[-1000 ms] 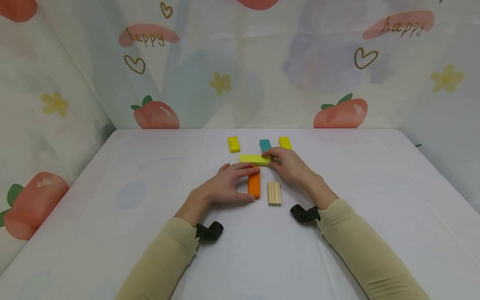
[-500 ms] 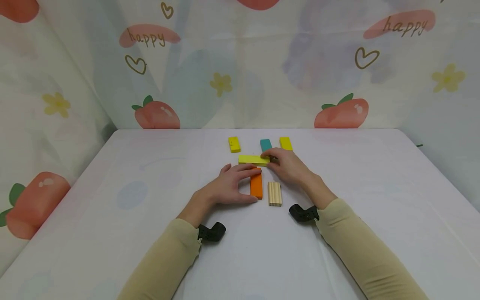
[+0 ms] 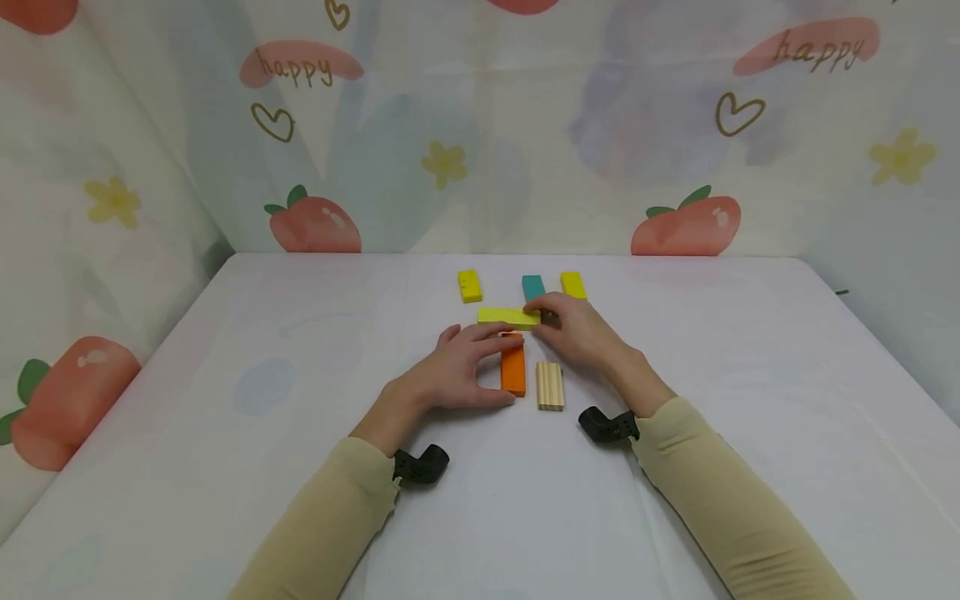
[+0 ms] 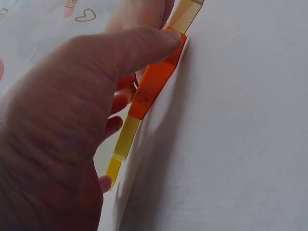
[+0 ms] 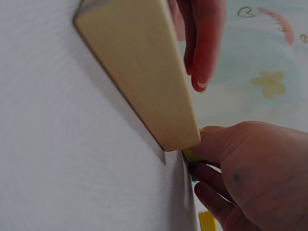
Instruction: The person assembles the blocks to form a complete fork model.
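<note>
A left hand (image 3: pixel 465 367) pinched an orange, smooth-faced oblong block (image 3: pixel 513 372) end to end while a right hand (image 3: pixel 573 327) gripped a yellow-green oblong block (image 3: pixel 501 317) lying crosswise just beyond; an uneven push could have skewed either. A pale, striped wooden block (image 3: pixel 550 387) lay right of the orange one.

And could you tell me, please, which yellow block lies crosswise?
The near yellow block, just beyond the orange block; it runs left to right, while the far-left one and far-right one point forward.
</note>
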`<state>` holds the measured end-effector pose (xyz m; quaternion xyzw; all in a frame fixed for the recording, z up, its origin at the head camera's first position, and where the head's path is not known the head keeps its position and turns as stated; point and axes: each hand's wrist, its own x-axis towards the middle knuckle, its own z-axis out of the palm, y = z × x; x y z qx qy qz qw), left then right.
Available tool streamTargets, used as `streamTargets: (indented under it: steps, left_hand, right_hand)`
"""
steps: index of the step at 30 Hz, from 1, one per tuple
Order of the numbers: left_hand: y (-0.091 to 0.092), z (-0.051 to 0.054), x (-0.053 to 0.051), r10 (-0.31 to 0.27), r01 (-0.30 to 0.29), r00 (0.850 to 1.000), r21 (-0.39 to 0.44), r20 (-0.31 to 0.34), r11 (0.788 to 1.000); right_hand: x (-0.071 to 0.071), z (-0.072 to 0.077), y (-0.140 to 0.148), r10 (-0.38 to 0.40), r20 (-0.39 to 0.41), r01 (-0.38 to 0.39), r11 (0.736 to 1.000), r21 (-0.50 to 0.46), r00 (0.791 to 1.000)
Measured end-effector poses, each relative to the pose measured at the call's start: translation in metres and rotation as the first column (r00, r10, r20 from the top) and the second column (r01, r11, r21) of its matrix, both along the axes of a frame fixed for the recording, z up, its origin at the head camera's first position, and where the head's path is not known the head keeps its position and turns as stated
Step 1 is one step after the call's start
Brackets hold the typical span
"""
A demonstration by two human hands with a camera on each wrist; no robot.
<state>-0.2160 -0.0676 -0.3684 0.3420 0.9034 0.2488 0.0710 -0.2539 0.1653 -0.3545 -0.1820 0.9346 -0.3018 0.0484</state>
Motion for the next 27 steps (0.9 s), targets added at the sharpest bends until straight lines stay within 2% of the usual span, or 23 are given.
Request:
streamTargets:
  steps: [5,9,27]
  left_hand:
    - [0.0004,0.0028,0.0018,-0.038,0.039,0.998,0.009,-0.043,0.999]
    - [0.0012,0.0032,0.002,-0.048,0.048,0.997,-0.003,-0.063,0.999]
    - [0.0024,0.0057,0.0027,-0.035,0.032,0.998,-0.061,-0.059,0.998]
  right_hand:
    - [0.0006,0.0001,0.0004,-0.005,-0.014,0.005,1.0,0.006,1.0]
    - [0.0003,-0.0004,0.0006,-0.008,-0.022,0.008,1.0,0.009,1.0]
    - [0.0023,0.0014,-0.0011,-0.023,-0.002,0.023,1.0,0.012,1.0]
